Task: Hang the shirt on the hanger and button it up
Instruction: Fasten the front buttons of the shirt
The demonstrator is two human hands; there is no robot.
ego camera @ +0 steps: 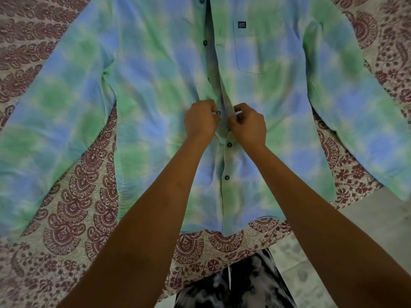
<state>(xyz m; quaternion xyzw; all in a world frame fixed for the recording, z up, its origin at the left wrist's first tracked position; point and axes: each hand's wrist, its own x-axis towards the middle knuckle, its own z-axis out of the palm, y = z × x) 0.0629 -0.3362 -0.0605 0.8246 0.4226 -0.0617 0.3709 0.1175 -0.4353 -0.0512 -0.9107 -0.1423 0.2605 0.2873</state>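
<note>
Left hand [201, 118] pinches 1 dark button [218, 112] with its bit of cloth between thumb and fingertips. Right hand [248, 124] is just beside it, fingers curled, pinching the buttonhole placket [230, 107] at its edge, and the 2 hands almost touch over the middle of the front. Both are on the shirt [155, 85], a green-blue check, laid flat front-up on a paisley bedsheet [77, 207], collar end far, hem near. Handling, as a guess: thin woven cloth, light, soft and limp, creases easily and probably slides on the sheet. So take hold right at the placket edges close to each button, not mid-panel. The buttons look small, hard and smooth and likely need a fingertip pinch. Counts: 1 shirt and 5 buttons in view. That is 2 fastened buttons [229, 144] toward the hem, 1 in hand, and 2 unfastened buttons [205, 42] farther up where the front gapes. A 6th may sit in the fold between, cannot tell. There are 2 sleeves, left sleeve [44, 130] and right sleeve [355, 107], spread outward. There is 1 chest pocket [249, 50] right of the placket, with 1 dark label [242, 24]. Hanger: 0 in view, and the top edge cuts off the collar.
</note>
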